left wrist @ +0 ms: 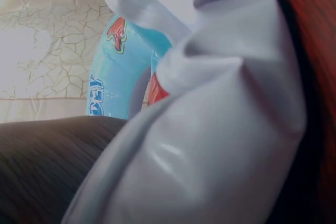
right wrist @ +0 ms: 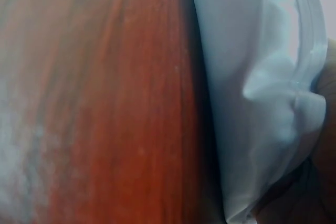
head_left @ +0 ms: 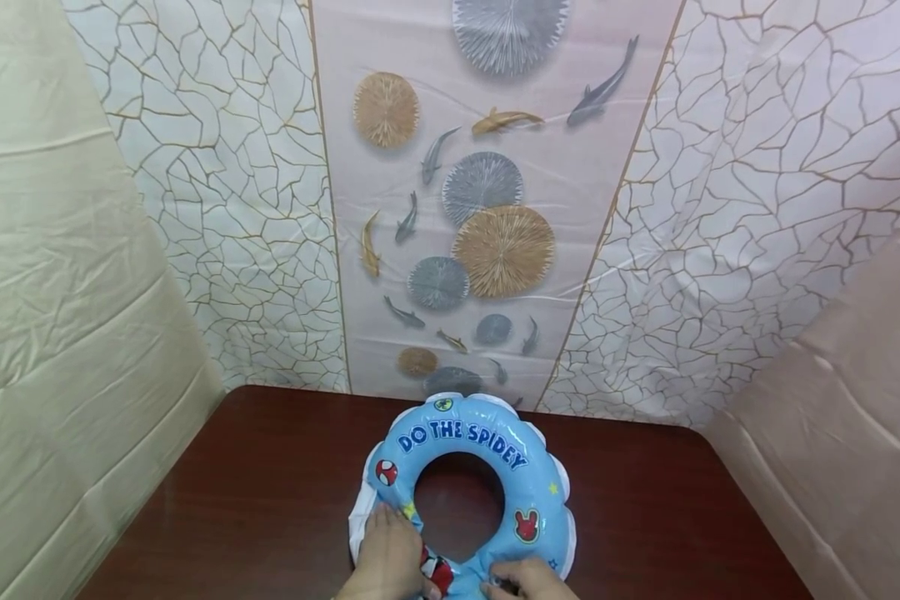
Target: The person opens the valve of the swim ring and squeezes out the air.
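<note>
A light blue inflatable swim ring with "DO THE SPIDEY" lettering, red and yellow pictures and a white underside lies on the dark red table. My left hand presses on its near left part, fingers fairly straight and pointing away, thumb toward the near middle. The tube looks sunken there. At the ring's near right side, my right hand has bent fingers and thumb pinching the blue vinyl; the spot between them is mostly hidden. In the left wrist view the white underside is creased; the right wrist view shows the wrinkled white vinyl beside the tabletop.
The glossy wooden table extends on both sides of the ring. Behind it hangs a backdrop cloth with crackle lines, fish and round leaf prints. Beige cloth hangs at the left, and more cloth at the right.
</note>
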Available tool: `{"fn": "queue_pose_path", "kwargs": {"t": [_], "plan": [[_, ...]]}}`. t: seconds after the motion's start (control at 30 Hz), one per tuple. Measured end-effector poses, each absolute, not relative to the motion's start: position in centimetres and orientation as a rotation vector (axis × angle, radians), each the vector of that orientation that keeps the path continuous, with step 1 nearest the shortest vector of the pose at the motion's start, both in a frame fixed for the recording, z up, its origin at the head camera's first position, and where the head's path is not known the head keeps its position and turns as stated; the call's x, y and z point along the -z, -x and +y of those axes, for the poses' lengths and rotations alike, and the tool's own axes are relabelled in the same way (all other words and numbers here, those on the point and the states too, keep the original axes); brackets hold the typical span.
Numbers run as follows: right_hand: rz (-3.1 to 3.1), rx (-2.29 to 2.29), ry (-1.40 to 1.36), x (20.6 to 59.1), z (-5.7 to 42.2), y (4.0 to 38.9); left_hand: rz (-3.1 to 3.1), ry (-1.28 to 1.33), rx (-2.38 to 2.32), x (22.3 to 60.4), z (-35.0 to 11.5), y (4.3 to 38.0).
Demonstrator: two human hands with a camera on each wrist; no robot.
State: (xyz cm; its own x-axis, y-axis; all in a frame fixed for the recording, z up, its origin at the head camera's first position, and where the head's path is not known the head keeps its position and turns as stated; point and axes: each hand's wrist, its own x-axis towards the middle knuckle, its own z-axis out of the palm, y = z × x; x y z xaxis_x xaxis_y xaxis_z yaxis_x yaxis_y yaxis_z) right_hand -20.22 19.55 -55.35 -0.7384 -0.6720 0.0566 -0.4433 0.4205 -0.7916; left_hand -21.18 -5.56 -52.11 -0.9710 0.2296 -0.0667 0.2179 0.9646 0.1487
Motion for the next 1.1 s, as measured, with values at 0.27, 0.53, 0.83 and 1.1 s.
{"fn": "queue_pose_path", "kwargs": {"t": [0.27, 0.53, 0.83, 1.1], "plan": [[2.39, 1.212, 0.95, 55.3, 19.9, 20.5, 3.156, -0.552, -0.128, 51.1, -5.1, 20.2], [2.369, 1.231, 0.946, 55.0, 19.8, 20.6, 3.126, -0.517, -0.2, 50.1, -4.7, 20.0], [2.373, 1.227, 0.987, 55.5, 20.1, 20.7, 3.069, -0.567, -0.095, 50.2, -4.5, 20.2], [2.365, 1.232, 0.988, 55.6, 20.2, 20.6, 3.021, -0.675, -0.109, 49.6, -5.4, 20.4]]}}
